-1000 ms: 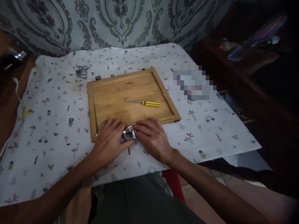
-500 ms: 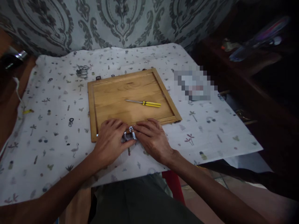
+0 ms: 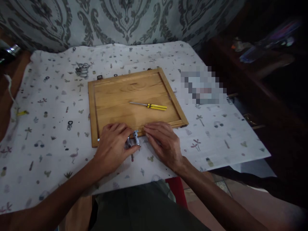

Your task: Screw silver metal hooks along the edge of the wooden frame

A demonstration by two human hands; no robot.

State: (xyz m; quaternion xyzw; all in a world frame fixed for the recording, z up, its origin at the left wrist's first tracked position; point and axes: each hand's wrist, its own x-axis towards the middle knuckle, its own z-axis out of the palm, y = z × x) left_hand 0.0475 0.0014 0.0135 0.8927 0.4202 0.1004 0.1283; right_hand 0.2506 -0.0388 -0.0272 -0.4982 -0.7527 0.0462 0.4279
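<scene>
A framed wooden panel (image 3: 115, 93), like a cabinet door, lies flat on the cloth. At its near edge sits a silver metal hinge (image 3: 136, 137), its arm sticking out toward me. My left hand (image 3: 113, 144) is closed around the hinge's left side, fingers over the panel's frame and thumb beneath the arm. Just right of the hinge, my right hand (image 3: 165, 142) has its fingers pressed together on the near frame edge; whatever they pinch is hidden. A screwdriver (image 3: 156, 106) with a yellow and black handle rests on the panel, its shaft pointing left.
Several more metal hinges (image 3: 82, 70) lie in a cluster behind the panel's left corner. A blurred-out rectangular item (image 3: 203, 86) is on the right of the patterned tablecloth (image 3: 60, 128). Dark wooden furniture (image 3: 252, 83) stands beyond the right edge.
My right hand has slid right, off the hinge and along the frame edge. The hinge now shows more and looks slightly turned. My left hand stays at the hinge.
</scene>
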